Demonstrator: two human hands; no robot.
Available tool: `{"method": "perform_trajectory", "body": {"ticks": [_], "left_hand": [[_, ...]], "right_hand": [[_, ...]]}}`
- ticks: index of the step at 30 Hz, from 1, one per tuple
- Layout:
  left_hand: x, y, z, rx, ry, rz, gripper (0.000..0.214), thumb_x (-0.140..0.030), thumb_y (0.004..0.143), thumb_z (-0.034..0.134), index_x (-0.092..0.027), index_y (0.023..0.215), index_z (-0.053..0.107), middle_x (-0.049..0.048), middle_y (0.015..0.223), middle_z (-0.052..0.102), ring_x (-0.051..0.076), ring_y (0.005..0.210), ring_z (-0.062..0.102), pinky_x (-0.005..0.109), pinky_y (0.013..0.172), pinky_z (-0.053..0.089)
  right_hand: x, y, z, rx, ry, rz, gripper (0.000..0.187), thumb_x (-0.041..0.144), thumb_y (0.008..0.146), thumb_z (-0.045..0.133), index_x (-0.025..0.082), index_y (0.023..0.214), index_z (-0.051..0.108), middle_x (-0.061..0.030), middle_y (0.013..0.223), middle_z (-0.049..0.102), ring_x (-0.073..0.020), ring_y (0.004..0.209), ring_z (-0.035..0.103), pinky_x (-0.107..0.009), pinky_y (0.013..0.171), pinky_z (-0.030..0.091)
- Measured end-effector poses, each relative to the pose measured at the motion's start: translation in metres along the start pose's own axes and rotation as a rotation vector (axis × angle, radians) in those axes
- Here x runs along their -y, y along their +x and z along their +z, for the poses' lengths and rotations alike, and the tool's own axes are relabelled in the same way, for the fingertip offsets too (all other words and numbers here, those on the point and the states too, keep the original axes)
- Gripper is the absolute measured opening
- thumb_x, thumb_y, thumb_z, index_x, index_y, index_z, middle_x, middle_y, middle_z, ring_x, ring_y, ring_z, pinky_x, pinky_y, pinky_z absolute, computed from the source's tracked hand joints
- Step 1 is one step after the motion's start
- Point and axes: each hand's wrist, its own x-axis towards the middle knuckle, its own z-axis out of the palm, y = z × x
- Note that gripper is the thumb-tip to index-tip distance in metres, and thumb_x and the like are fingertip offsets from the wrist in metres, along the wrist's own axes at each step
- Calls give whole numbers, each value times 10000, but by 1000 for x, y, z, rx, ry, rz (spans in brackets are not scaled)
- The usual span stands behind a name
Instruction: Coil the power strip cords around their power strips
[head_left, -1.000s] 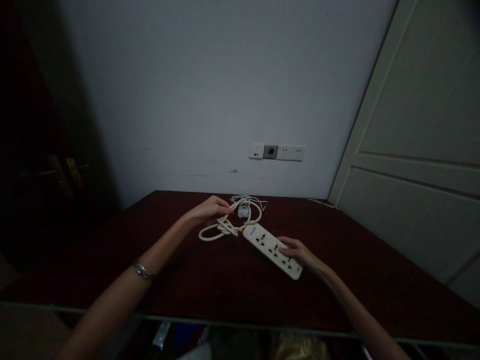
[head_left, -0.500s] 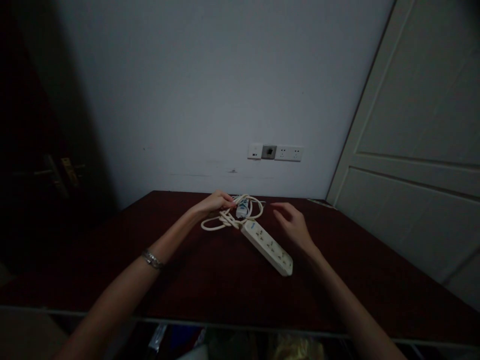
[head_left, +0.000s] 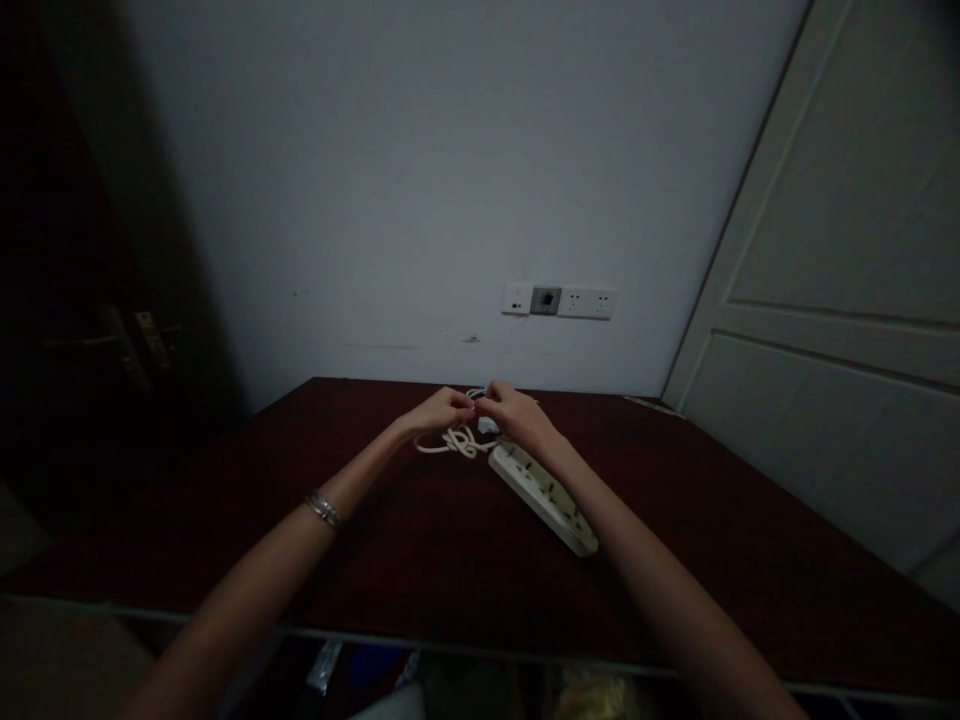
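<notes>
A white power strip [head_left: 536, 497] lies at a slant on the dark red table. Its pale power cord [head_left: 461, 441] is looped and tangled at the strip's far end. My left hand [head_left: 442, 409] is closed in a pinch on the cord, wearing no glove, with a silver bracelet on that wrist. Fingertips of my right hand [head_left: 517, 416] meet those of the left, closed around part of the same cord. The right hand and forearm cover part of the loops and the strip's upper edge. A white plug-like piece [head_left: 487, 426] shows just below the right hand.
Wall sockets [head_left: 587, 303] and switch plates sit on the wall behind the table [head_left: 390, 560]. A white panelled door [head_left: 840, 300] stands at the right, a dark door with a handle [head_left: 154, 340] at the left. Assorted items [head_left: 600, 695] lie below the table's front edge.
My right hand has moved left from beside the power strip to the cord and closed there. My left hand keeps its pinch on the cord. The view has shifted slightly.
</notes>
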Motion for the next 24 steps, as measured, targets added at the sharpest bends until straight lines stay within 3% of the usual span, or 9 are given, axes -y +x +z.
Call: {"method": "perform_trajectory", "body": {"ticks": [4,6,8,14,20,24], "left_hand": [[11,2,6,-210,417,-3,279,-303,636,610,-119,845,618,43,749,619,158,683,561,220,576,384],[15,3,13,-317,661,-96,325,-322,624,634,-131,885,614,78,826,635,199,765,587,234,614,407],[19,4,23,-330,800,-204,303,-348,675,603,-143,896,617,104,855,640,224,800,605,252,640,430],[43,1,43,-370,870,-268,287,-231,845,392,-96,971,611,187,1048,585,269,1036,540,312,795,439],[80,-2,37,-378,841,-300,282,-221,873,359,-103,937,607,152,956,624,228,904,600,279,770,439],[89,-1,38,-382,840,-276,269,-221,878,350,-114,916,594,149,971,618,232,935,585,283,790,425]], "right_hand": [[-3,0,10,34,-62,46,228,171,869,415,232,1020,574,-69,939,496,-152,722,406,-231,545,227],[-3,-1,18,42,-77,67,212,171,866,430,227,1019,566,-71,942,486,-156,737,410,-229,546,234],[-2,-2,26,43,-71,77,203,158,862,437,211,1017,558,-78,945,481,-164,769,416,-227,569,263],[-10,-16,38,-123,122,195,185,166,876,397,151,985,545,-105,935,468,-213,901,413,-295,734,382],[-27,-31,55,-239,480,254,209,183,888,366,166,889,574,-58,852,460,-181,834,469,-329,778,423],[-21,-20,59,-249,559,306,259,260,869,444,162,1099,515,-85,1025,480,-180,959,494,-333,864,412]]}}
